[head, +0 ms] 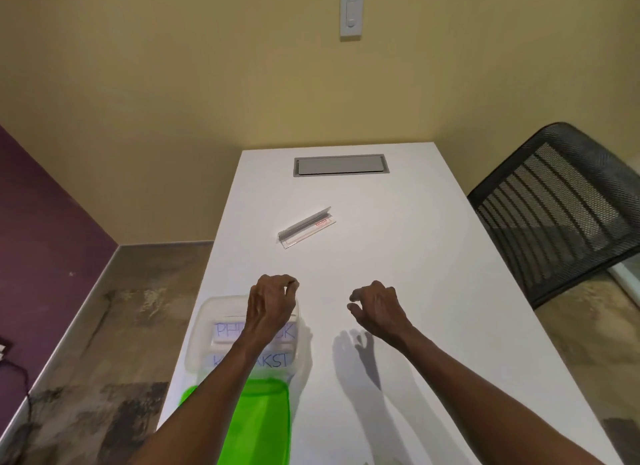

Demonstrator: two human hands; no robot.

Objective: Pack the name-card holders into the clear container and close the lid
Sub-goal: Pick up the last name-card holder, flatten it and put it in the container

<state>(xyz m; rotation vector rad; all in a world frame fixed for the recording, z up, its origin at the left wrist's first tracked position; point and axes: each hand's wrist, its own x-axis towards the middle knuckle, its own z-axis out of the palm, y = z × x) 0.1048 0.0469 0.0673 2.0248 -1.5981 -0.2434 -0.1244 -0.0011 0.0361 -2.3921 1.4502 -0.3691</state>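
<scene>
I see left hand [272, 302] over clear container [207, 326], fingers curled, empty | right hand [375, 308] above table [415, 256], loosely curled, empty | name-card holder [306, 227] beyond both

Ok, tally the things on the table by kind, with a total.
Holders: 3, one loose on the table, two with cards in the container
Container: 1
Green lid: 1
Total: 5

Single head-worn wide-angle view, looking forward and down along the white table [398, 256], hands close below
</scene>
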